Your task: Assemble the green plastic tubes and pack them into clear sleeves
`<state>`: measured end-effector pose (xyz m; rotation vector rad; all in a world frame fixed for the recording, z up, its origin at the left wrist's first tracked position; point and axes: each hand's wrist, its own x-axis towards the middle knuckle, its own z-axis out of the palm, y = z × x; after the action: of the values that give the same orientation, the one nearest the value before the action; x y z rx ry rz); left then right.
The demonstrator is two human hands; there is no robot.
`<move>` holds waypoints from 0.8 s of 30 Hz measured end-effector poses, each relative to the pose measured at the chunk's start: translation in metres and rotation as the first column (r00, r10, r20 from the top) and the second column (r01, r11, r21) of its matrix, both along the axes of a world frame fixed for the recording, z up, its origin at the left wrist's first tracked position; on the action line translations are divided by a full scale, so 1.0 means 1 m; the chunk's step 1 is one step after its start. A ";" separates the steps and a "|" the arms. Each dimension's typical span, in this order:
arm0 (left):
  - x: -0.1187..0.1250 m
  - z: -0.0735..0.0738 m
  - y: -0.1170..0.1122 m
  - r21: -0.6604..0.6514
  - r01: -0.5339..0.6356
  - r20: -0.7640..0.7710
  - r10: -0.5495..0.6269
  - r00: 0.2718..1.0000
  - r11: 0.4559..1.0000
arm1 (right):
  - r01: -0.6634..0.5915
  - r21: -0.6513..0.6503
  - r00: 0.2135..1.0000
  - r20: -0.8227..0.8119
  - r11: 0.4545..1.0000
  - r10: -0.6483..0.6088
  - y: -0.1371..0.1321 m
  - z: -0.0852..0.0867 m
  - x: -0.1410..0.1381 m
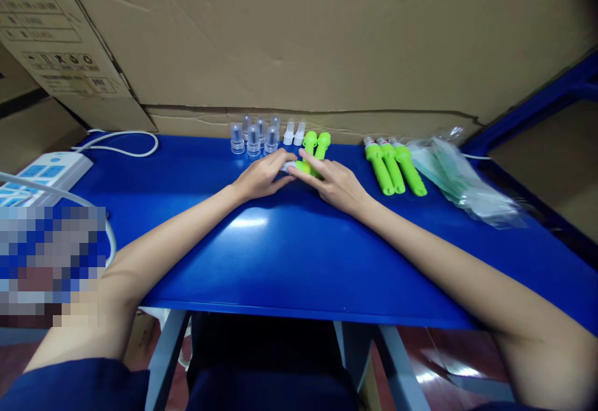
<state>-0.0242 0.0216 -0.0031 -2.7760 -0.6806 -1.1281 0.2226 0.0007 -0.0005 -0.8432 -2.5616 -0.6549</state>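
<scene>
Both my hands meet at the middle of the blue table [289, 255]. My left hand [261, 177] is closed in a pinch on a small clear cap [288, 165]. My right hand [334, 182] grips a lime green tube [303, 166] whose end meets that cap. Two more green tubes [316, 143] lie just behind my fingers. Several clear caps [255, 135] and two white caps [294, 132] stand in a cluster at the back. Three green tubes with caps fitted [395, 167] lie side by side to the right.
A heap of clear plastic bags [462, 177] lies at the right of the table. A white power strip [42, 177] with its cable [124, 143] sits at the left. Cardboard boxes [299, 37] wall off the back. A blue frame [537, 103] runs along the right.
</scene>
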 end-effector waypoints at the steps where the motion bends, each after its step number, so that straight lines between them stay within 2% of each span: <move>1: 0.000 0.000 0.000 -0.004 -0.002 0.000 0.002 1.000 1.000 | -0.009 -0.017 1.000 0.006 1.000 0.009 -0.001 0.001 0.000; 7: 0.000 -0.001 -0.001 -0.063 0.010 0.037 -0.008 0.999 0.998 | -0.057 -0.009 0.998 0.028 0.998 0.057 -0.004 0.006 0.000; 13: 0.000 -0.001 -0.002 -0.138 0.015 0.076 -0.005 0.997 0.990 | -0.080 0.069 0.995 0.060 0.994 0.076 -0.004 0.005 0.000; 18: 0.001 0.000 -0.001 -0.052 0.028 0.062 -0.025 0.998 0.998 | -0.088 0.077 0.994 0.075 0.993 0.082 -0.004 0.006 -0.001; 24: -0.001 -0.005 0.004 0.043 0.044 0.048 -0.046 0.998 0.998 | -0.180 0.183 0.980 0.119 0.967 0.160 -0.005 0.009 -0.002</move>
<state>-0.0257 0.0259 -0.0083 -2.7503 -0.5951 -1.2072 0.2208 -0.0047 0.0087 -0.5319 -2.5720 -0.8962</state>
